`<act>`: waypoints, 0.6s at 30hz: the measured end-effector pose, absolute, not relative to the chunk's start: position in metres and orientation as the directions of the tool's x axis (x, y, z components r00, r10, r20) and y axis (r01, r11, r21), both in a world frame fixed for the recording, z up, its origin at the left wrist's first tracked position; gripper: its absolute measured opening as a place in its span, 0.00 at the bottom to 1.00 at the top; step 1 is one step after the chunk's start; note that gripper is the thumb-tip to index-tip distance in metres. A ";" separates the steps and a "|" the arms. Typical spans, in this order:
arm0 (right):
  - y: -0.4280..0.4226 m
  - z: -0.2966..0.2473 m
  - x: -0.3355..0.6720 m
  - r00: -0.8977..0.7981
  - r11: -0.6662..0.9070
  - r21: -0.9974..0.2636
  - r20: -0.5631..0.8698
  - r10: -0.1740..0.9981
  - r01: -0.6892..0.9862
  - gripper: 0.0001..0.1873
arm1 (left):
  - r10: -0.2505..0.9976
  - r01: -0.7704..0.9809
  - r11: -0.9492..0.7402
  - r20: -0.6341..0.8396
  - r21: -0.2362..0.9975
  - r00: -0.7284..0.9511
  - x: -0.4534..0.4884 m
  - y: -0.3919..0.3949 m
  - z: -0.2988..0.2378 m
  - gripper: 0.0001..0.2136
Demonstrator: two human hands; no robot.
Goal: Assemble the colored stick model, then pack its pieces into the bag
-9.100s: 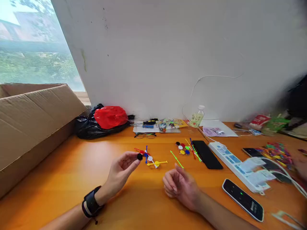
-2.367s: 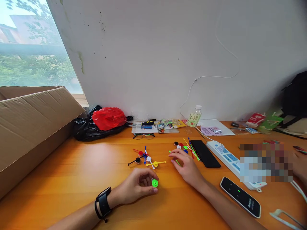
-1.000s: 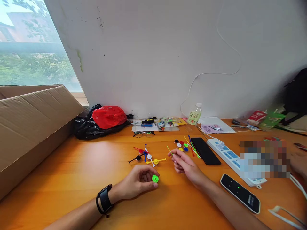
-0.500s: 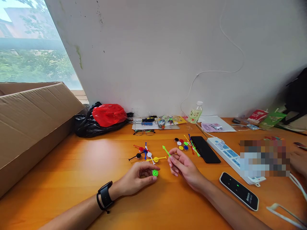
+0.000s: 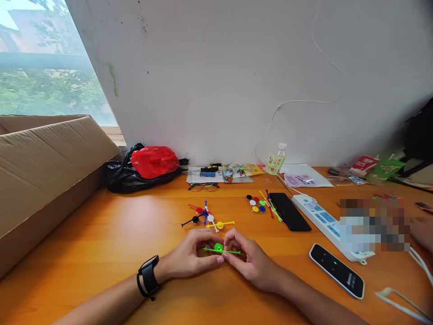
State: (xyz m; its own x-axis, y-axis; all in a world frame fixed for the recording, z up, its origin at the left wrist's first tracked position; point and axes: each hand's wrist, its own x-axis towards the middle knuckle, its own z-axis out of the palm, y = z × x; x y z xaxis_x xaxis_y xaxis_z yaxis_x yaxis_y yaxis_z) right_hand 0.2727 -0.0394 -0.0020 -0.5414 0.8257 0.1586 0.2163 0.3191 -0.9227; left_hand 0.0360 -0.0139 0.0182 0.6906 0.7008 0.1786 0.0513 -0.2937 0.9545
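Note:
My left hand point(image 5: 189, 257), a black band on its wrist, pinches a small green disc point(image 5: 218, 247) just above the orange table point(image 5: 101, 243). My right hand point(image 5: 248, 259) pinches a thin green stick point(image 5: 230, 251) that passes through the disc, so the two hands meet at the middle. Behind them lie finished disc-and-stick pieces point(image 5: 206, 219) in red, blue, black, white and yellow. Loose coloured discs point(image 5: 256, 204) and sticks point(image 5: 272, 208) lie further right.
A black phone point(image 5: 290, 211) lies beside the sticks, a power strip point(image 5: 329, 225) and a second phone point(image 5: 337, 271) to the right. A large cardboard box point(image 5: 43, 167) fills the left. Black and red bags point(image 5: 145, 168), glasses point(image 5: 203, 186) and a bottle point(image 5: 274, 162) line the wall. Another person's hand point(image 5: 421, 228) shows at far right.
My right hand picked a green stick from the loose pile and brought it left to the green disc in my left hand. The stick now sits through the disc.

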 end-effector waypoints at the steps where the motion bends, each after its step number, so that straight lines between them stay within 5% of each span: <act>1: -0.039 -0.003 0.274 -0.546 0.334 -0.911 0.156 0.823 0.243 0.05 | 0.702 0.066 -0.334 0.201 0.940 0.683 0.036 -0.015 0.018 0.18; 6: -0.039 -0.006 0.278 -0.546 0.410 -0.831 0.159 0.822 0.376 0.05 | 0.698 0.098 -0.473 0.305 0.875 0.648 0.039 -0.019 0.017 0.15; 18: -0.036 0.010 0.280 -0.550 0.513 -0.777 0.265 0.792 0.365 0.07 | 0.724 0.171 -0.498 0.300 0.850 0.622 0.039 -0.017 0.016 0.13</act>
